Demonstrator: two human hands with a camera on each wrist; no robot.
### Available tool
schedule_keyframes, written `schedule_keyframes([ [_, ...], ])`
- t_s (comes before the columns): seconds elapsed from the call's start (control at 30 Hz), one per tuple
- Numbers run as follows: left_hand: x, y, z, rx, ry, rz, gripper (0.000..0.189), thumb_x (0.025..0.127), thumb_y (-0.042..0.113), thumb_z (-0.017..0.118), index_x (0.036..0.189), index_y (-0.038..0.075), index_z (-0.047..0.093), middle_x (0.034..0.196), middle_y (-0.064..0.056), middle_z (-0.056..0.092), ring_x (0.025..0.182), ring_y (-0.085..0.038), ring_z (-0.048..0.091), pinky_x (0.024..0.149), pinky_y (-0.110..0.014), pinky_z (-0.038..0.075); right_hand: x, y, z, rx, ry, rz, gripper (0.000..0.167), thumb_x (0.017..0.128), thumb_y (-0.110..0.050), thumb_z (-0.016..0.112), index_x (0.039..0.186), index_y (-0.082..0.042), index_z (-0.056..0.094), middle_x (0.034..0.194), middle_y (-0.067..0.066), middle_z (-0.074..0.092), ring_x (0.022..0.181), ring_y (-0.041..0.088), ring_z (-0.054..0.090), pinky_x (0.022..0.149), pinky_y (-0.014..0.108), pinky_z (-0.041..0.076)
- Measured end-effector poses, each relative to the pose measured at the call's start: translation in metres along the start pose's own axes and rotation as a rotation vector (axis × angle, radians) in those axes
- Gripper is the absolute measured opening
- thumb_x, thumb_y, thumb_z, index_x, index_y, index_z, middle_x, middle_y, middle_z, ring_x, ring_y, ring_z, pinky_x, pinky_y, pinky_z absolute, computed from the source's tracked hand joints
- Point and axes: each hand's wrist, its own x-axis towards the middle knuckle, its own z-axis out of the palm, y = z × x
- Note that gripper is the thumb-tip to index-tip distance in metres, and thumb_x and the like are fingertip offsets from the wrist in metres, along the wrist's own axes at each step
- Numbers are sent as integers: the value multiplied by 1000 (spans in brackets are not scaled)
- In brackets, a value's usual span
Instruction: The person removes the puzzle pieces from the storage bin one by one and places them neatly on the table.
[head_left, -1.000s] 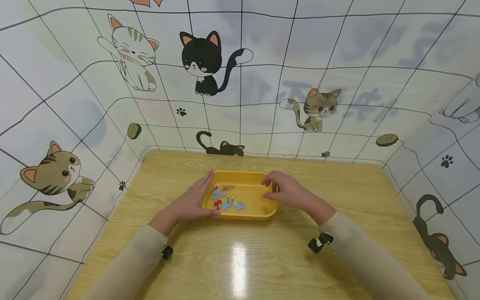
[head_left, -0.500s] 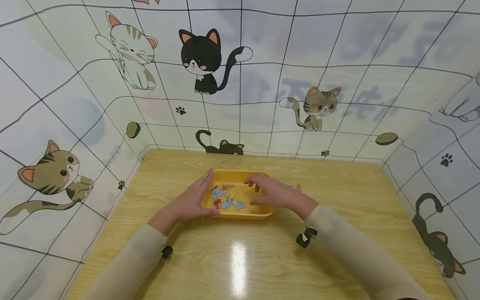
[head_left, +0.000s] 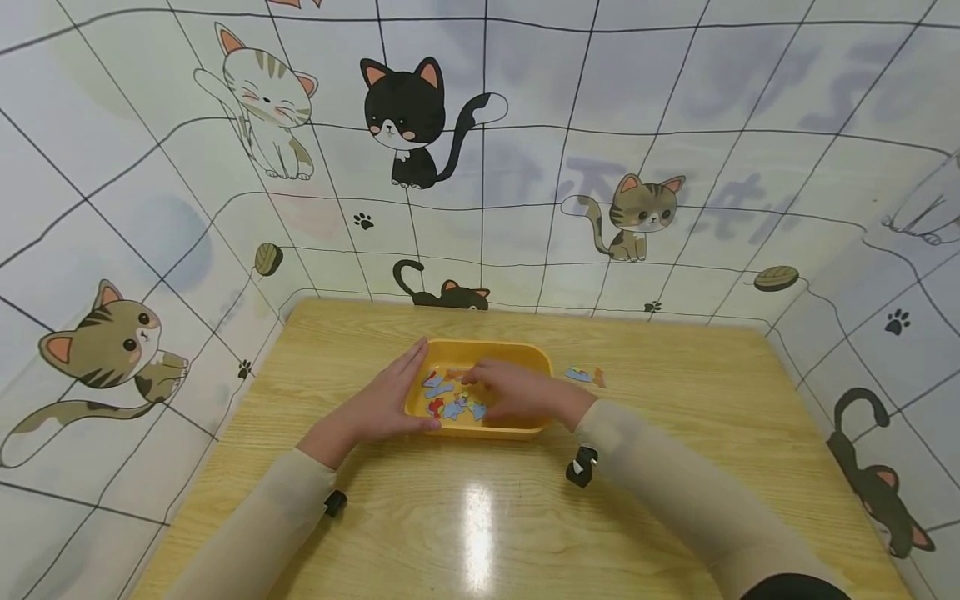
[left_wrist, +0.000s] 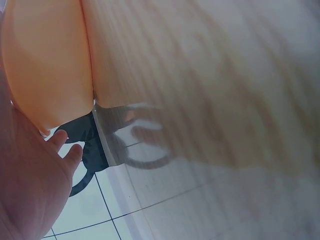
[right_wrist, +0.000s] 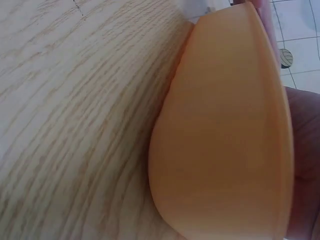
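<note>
A shallow yellow tray (head_left: 525, 357) sits on the table, its outer wall filling much of the right wrist view. Several small cut-out pieces, light blue with red and orange parts, lie in its left half, among them a blue one (head_left: 452, 410). My left hand (head_left: 375, 407) spans the tray's left end, fingers straight along the side and thumb at the front rim. Reaching over the right rim, my right hand (head_left: 517, 393) is inside the tray with fingers bent down and thumb apart, close to the pieces. Its fingertips partly cover an orange piece (head_left: 454, 374).
On the wooden table (head_left: 420, 517), right of the tray, lie a blue-and-green piece (head_left: 577, 374) and an orange piece (head_left: 599, 377). A wall covering (head_left: 517, 167) with cartoon cats stands behind the table and along both sides.
My right hand has moved left from the tray's right rim to the pieces inside. The two pieces on the table have come into view behind it. My left hand stays in place.
</note>
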Motion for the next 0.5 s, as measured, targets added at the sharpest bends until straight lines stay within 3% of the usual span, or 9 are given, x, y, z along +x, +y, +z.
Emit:
schedule_keyframes([
  [0.23,0,1,0,3,2,8,139,86,81,79,179,11,2,187,-4,1,170,-30,11,134,-55,23,8,-2,6,3,-21,-6,59,97,-19,90,150,-9,66,147,3,61,131,19,58,119,40,48],
  [0.5,0,-2,2,0,3,18,137,88,75,82,179,10,2,187,-8,2,170,-32,11,133,-57,23,13,0,9,31,-28,-19,54,95,-16,90,145,-8,70,143,5,61,126,20,59,115,39,50],
])
